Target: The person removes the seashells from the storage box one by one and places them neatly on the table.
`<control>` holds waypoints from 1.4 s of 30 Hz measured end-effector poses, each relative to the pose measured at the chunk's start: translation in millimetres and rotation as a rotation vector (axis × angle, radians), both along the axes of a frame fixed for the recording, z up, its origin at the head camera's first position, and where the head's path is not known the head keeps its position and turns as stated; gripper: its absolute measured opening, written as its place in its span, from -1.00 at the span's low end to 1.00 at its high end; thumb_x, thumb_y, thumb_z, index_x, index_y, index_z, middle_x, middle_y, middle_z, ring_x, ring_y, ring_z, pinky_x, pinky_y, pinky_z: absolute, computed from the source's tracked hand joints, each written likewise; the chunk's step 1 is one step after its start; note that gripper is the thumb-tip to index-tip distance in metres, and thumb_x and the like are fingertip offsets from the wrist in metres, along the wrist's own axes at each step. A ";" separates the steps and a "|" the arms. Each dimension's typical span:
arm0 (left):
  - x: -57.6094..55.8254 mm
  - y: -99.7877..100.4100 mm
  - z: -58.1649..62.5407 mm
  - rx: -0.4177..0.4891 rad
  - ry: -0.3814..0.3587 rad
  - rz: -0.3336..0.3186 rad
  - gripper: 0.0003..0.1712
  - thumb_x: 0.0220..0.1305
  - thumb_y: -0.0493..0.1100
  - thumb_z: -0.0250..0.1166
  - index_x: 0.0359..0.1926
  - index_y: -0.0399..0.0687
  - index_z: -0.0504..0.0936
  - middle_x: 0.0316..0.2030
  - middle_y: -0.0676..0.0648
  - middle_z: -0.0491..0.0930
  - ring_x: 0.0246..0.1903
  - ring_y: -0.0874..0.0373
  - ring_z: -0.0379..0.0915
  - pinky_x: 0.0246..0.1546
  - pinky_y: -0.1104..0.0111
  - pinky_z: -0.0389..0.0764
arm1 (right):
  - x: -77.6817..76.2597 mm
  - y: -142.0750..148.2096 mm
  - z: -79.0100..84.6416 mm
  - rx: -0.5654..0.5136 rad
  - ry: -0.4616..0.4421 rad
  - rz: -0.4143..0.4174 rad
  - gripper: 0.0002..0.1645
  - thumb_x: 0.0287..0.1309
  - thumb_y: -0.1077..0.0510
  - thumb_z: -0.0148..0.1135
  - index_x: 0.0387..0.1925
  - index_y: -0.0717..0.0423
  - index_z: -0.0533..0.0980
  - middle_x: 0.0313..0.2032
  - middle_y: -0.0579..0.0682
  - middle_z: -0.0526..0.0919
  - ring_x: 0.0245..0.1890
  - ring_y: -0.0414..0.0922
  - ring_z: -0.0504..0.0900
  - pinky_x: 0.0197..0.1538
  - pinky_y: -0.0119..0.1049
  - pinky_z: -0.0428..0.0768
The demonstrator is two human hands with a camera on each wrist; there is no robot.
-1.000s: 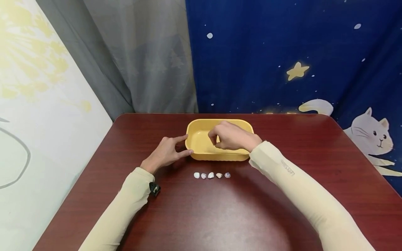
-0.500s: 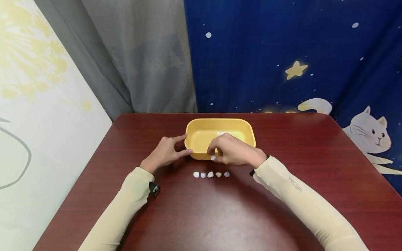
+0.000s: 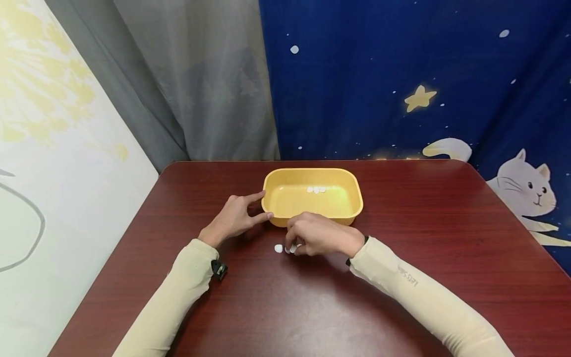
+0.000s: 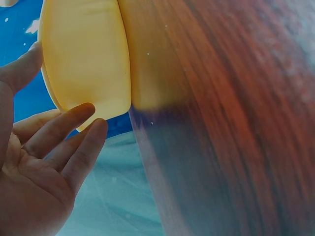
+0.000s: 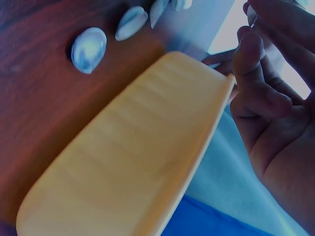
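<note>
A yellow plastic basin [image 3: 352, 210] stands near the far edge of the table. My left hand [image 3: 234, 218] touches its left end, index finger and thumb spread straight along the rim. The thumb and finger of my right hand [image 3: 314, 235], in front of the basin, pinch a small pale seashell [image 5: 252, 15]. This hand is low over a row of seashells. The leftmost seashell [image 3: 278, 248] lies uncovered, while the hand hides much of the row in the head view. In the right wrist view, one rounded seashell [image 5: 88, 50] and several others lie beside the basin.
Inside the basin, three white seashells [image 3: 316, 190] lie toward the back. The dark red wooden table [image 3: 267, 307] ends at a blue curtain [image 3: 357, 74] and a grey curtain [image 3: 214, 99]. A pale wall [image 3: 67, 198] borders the left side.
My right hand has come out of the basin with a seashell and moved toward me, down over the row. The seashells in the basin are now uncovered. My left hand stays at the rim.
</note>
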State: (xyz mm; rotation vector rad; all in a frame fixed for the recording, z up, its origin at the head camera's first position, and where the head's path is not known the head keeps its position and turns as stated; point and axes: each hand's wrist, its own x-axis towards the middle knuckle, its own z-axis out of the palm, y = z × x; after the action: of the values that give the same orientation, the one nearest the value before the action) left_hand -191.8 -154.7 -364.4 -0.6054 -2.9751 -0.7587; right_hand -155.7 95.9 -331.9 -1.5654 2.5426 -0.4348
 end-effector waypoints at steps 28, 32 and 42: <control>-0.1 -0.9 -3.0 0.026 0.028 -0.006 -0.15 0.22 0.27 0.38 0.42 -0.02 0.43 -0.52 -0.09 0.63 -0.58 0.18 0.28 -0.33 0.32 0.48 | 4.7 -42.5 -32.5 0.180 0.097 0.048 -0.78 -0.03 0.30 0.45 -0.48 -0.13 0.68 -0.56 -0.31 0.57 -0.49 -0.35 0.47 -0.42 -0.56 0.40; 0.1 -1.2 -2.5 0.027 0.018 -0.010 -0.15 0.23 0.27 0.37 0.43 -0.01 0.42 -0.58 -0.06 0.58 -0.63 0.20 0.22 -0.38 0.34 0.46 | 2.4 -43.6 -32.5 0.173 0.074 0.047 -0.77 -0.02 0.32 0.43 -0.49 -0.13 0.69 -0.59 -0.33 0.56 -0.51 -0.35 0.47 -0.44 -0.57 0.40; -1.0 -2.5 -2.7 0.031 0.006 -0.008 -0.15 0.24 0.26 0.36 0.43 0.00 0.41 -0.67 -0.04 0.52 -0.69 0.22 0.17 -0.46 0.35 0.42 | -0.1 -43.8 -32.1 0.167 0.024 0.026 -0.76 0.01 0.31 0.43 -0.50 -0.14 0.68 -0.59 -0.33 0.56 -0.49 -0.34 0.48 -0.42 -0.54 0.43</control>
State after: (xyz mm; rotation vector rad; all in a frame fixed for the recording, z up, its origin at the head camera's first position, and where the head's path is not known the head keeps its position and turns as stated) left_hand -192.8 -157.2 -367.0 -0.6175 -2.9510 -0.8001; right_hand -155.9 52.2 -364.0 -1.5497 2.4996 -0.1966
